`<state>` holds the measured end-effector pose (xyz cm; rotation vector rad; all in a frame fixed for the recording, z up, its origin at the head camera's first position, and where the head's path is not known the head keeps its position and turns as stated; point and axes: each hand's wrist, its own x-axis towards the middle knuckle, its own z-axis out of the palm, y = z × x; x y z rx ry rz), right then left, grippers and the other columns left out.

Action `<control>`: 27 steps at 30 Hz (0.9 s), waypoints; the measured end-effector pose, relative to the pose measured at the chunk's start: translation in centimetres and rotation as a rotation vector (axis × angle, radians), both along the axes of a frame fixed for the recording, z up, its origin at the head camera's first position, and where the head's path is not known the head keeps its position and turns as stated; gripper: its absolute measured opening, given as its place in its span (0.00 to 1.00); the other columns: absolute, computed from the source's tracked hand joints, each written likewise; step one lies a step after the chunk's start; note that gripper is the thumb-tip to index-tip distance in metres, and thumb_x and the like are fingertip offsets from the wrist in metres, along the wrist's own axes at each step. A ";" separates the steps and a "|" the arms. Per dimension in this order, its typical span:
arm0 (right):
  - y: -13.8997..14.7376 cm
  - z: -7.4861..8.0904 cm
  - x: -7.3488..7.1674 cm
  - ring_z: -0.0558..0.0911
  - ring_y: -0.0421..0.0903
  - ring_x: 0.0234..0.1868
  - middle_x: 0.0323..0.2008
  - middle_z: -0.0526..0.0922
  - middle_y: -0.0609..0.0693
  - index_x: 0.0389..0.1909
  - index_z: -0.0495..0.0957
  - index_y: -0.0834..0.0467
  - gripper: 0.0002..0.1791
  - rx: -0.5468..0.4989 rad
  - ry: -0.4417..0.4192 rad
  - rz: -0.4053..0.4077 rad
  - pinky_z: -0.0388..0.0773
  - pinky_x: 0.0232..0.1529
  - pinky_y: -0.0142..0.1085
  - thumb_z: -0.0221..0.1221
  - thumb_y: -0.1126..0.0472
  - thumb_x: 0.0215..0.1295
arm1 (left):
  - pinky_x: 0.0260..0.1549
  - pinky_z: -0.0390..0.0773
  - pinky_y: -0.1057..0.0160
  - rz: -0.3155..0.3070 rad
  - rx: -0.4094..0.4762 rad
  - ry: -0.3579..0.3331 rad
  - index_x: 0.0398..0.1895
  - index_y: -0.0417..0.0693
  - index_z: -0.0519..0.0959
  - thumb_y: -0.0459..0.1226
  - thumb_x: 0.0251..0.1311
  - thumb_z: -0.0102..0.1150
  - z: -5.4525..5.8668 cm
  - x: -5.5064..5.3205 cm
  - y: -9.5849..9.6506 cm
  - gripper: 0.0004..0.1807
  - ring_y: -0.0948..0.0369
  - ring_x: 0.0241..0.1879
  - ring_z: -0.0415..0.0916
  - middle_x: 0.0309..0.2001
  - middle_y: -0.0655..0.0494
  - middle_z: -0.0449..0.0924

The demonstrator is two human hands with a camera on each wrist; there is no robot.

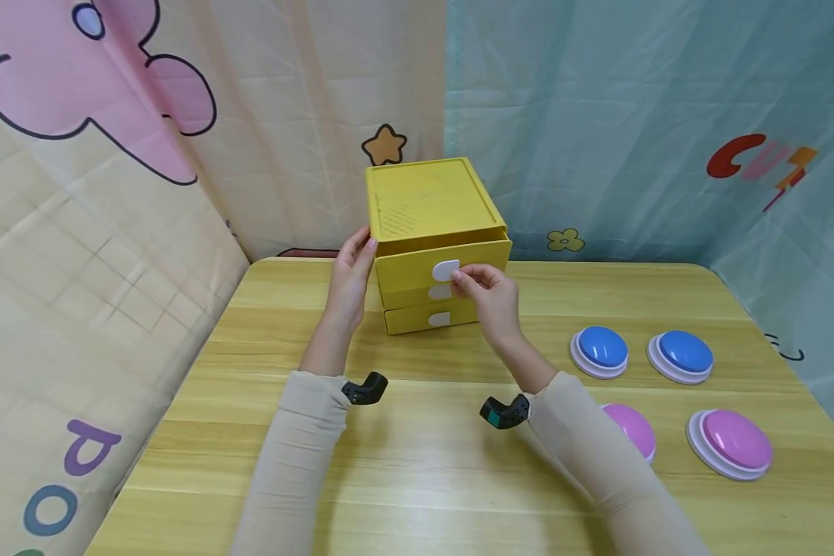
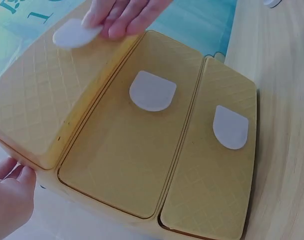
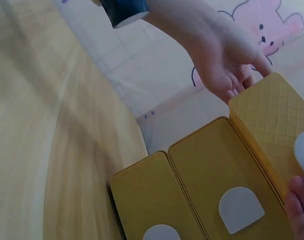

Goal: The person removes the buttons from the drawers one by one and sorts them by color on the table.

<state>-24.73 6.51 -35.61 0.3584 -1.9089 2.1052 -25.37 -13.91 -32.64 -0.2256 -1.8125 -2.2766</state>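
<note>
A yellow three-drawer cabinet [image 1: 431, 197] stands at the back of the table, its top drawer [image 1: 406, 274] pulled partly out. My right hand [image 1: 489, 297] pinches the white tab handle [image 1: 446, 270] of that drawer between thumb and fingers. At the cabinet's left side, my left hand [image 1: 350, 282] holds the front corner, thumb toward the front edge. In the left wrist view, the middle drawer [image 2: 127, 145] and bottom drawer [image 2: 206, 175] sit closed, each with a white tab. The inside of the top drawer is hidden from view.
On the table's right are two blue push buttons [image 1: 603, 346] and two pink push buttons [image 1: 737, 439]; my right sleeve [image 1: 598, 455] partly covers one pink button. A printed curtain [image 1: 306, 154] hangs close behind the cabinet and along the table's sides.
</note>
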 end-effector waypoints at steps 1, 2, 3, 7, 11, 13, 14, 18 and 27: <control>-0.1 0.0 -0.3 0.80 0.53 0.30 0.26 0.81 0.57 0.32 0.77 0.70 0.13 0.005 -0.003 -0.005 0.78 0.36 0.39 0.62 0.61 0.55 | 0.58 0.57 0.66 0.001 -0.002 -0.002 0.64 0.39 0.57 0.39 0.66 0.45 0.0 0.0 0.0 0.26 0.61 0.61 0.56 0.62 0.50 0.59; -0.2 0.1 -0.6 0.80 0.53 0.29 0.26 0.81 0.57 0.32 0.77 0.70 0.13 0.007 -0.001 -0.009 0.78 0.36 0.40 0.62 0.62 0.55 | 0.58 0.57 0.66 0.001 -0.004 -0.003 0.64 0.39 0.57 0.39 0.66 0.45 0.0 0.0 0.0 0.26 0.61 0.61 0.56 0.62 0.50 0.59; -0.3 0.1 -0.9 0.80 0.53 0.29 0.26 0.81 0.57 0.31 0.77 0.70 0.13 0.009 -0.001 -0.016 0.78 0.36 0.41 0.62 0.62 0.55 | 0.58 0.57 0.66 0.002 -0.007 -0.004 0.64 0.38 0.57 0.39 0.66 0.45 0.0 0.0 -0.1 0.26 0.61 0.61 0.56 0.62 0.50 0.59; -0.6 0.2 -1.7 0.81 0.50 0.28 0.25 0.81 0.57 0.31 0.77 0.70 0.12 0.015 -0.005 -0.031 0.78 0.35 0.40 0.62 0.63 0.55 | 0.58 0.57 0.66 0.001 -0.009 -0.001 0.64 0.38 0.57 0.39 0.66 0.44 -0.1 0.0 -0.1 0.26 0.61 0.61 0.56 0.62 0.50 0.59; -0.6 0.4 -2.1 0.81 0.47 0.27 0.26 0.81 0.58 0.32 0.76 0.72 0.12 0.025 -0.021 -0.029 0.78 0.34 0.35 0.61 0.64 0.55 | 0.58 0.57 0.66 -0.003 -0.004 0.014 0.64 0.37 0.57 0.39 0.67 0.43 -0.2 0.1 -0.1 0.25 0.61 0.61 0.56 0.62 0.49 0.59; -0.7 0.5 -2.3 0.81 0.46 0.27 0.26 0.81 0.59 0.32 0.76 0.72 0.13 0.020 -0.034 -0.026 0.78 0.34 0.35 0.61 0.64 0.55 | 0.58 0.57 0.67 -0.012 -0.001 0.023 0.64 0.37 0.57 0.39 0.67 0.43 -0.2 0.2 -0.1 0.25 0.61 0.61 0.56 0.62 0.49 0.59; -0.7 0.5 -2.4 0.81 0.46 0.27 0.26 0.81 0.59 0.32 0.76 0.72 0.13 0.017 -0.039 -0.025 0.78 0.35 0.35 0.61 0.63 0.55 | 0.58 0.56 0.67 -0.017 0.003 0.025 0.64 0.37 0.57 0.39 0.67 0.43 -0.2 0.2 -0.1 0.25 0.61 0.61 0.56 0.62 0.49 0.59; -0.6 0.6 -2.6 0.81 0.49 0.28 0.27 0.81 0.60 0.33 0.76 0.73 0.12 0.000 -0.058 -0.010 0.78 0.35 0.35 0.61 0.65 0.56 | 0.58 0.57 0.67 -0.027 0.007 0.026 0.64 0.36 0.57 0.39 0.67 0.43 -0.2 0.1 -0.1 0.25 0.60 0.61 0.56 0.62 0.48 0.58; 1.3 1.0 -1.4 0.80 0.49 0.38 0.37 0.80 0.59 0.42 0.77 0.68 0.15 0.196 -0.005 0.002 0.76 0.41 0.34 0.59 0.62 0.58 | 0.57 0.60 0.65 0.123 -0.247 0.180 0.61 0.38 0.63 0.39 0.65 0.46 0.1 0.9 -0.4 0.23 0.62 0.59 0.59 0.61 0.50 0.63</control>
